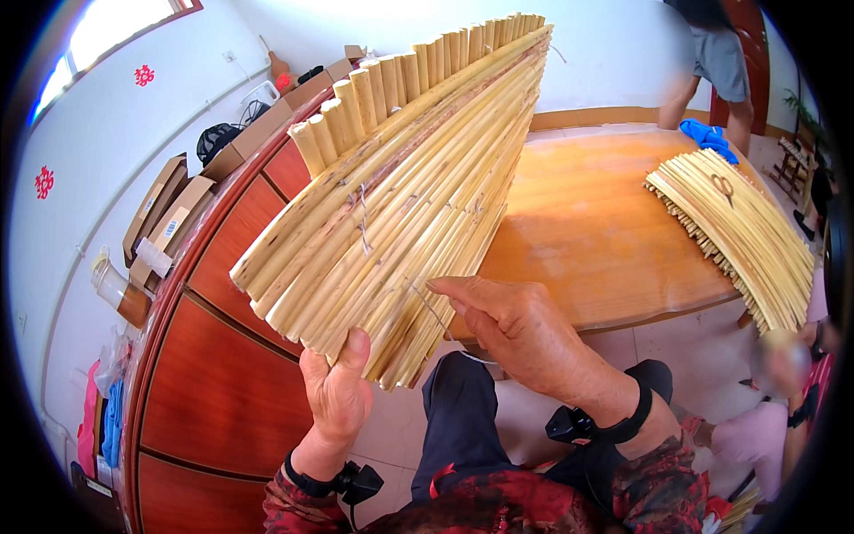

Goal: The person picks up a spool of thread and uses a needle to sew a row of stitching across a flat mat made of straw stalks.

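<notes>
Where the white wall meets the long reddish cabinet (222, 392) on the left, several flat brown cardboard boxes (173, 218) lean in a row, one with a small pale label on its side, and two red paper cutouts (143, 75) are stuck on the wall above them. A clear bottle (120, 294) with brownish liquid stands near the lower boxes. Seen from the head camera, the left hand (336, 392) is closed around the lower edge of a fan-shaped mat of pale yellow reeds (400, 191), thumb pressed up on its near face, holding it tilted above the person's lap. The right hand (511, 325) is half closed, its thumb and forefinger pinching a thin string (436, 313) at the mat's lower right edge. Both wrists wear black bands. A second reed mat (738, 231) lies on the wooden table (605, 231) to the right, with scissors (722, 187) on top and a blue cloth (709, 136) just beyond it.
</notes>
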### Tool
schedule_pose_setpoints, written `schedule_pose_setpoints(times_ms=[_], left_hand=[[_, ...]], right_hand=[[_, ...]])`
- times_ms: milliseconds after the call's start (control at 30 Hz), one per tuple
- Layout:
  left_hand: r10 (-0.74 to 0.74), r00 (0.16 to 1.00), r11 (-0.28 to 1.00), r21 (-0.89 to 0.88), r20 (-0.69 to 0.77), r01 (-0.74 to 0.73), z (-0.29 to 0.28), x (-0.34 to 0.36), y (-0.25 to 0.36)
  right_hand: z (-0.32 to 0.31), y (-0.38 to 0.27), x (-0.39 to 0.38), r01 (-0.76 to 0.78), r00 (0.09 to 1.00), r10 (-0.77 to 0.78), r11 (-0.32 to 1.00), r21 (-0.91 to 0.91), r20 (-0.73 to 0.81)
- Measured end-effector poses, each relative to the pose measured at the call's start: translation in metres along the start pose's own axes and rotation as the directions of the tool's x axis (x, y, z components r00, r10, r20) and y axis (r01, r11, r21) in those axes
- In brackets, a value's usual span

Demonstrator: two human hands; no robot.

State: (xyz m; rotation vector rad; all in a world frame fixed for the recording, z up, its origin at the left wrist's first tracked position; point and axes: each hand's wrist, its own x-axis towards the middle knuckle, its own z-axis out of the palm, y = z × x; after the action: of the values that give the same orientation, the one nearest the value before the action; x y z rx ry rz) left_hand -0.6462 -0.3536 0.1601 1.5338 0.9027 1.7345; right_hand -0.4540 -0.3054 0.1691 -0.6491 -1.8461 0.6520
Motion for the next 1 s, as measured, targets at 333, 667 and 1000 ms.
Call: schedule_pose_setpoints(times_ms=[333, 667, 1000], left_hand=[[0.027, 0.998, 0.999, -0.042, -0.048, -0.029, 0.006, -0.01, -0.001], [0.074, 0.954, 0.981, 0.152, 0.29, -0.122, 0.021, -0.034, -0.007], [0.256, 0.826, 0.824, 0.334, 0.503, -0.459, 0.042, -0.055, -0.014]], right_hand=[[-0.015, -0.005, -0.004, 0.046, 0.998, -0.041, 0.991, -0.123, 0.038], [-0.024, -0.021, -0.051, -0.142, 0.986, 0.153, 0.98, -0.142, 0.071], [-0.044, 0.025, -0.135, -0.296, 0.949, 0.316, 0.888, -0.351, 0.001]])
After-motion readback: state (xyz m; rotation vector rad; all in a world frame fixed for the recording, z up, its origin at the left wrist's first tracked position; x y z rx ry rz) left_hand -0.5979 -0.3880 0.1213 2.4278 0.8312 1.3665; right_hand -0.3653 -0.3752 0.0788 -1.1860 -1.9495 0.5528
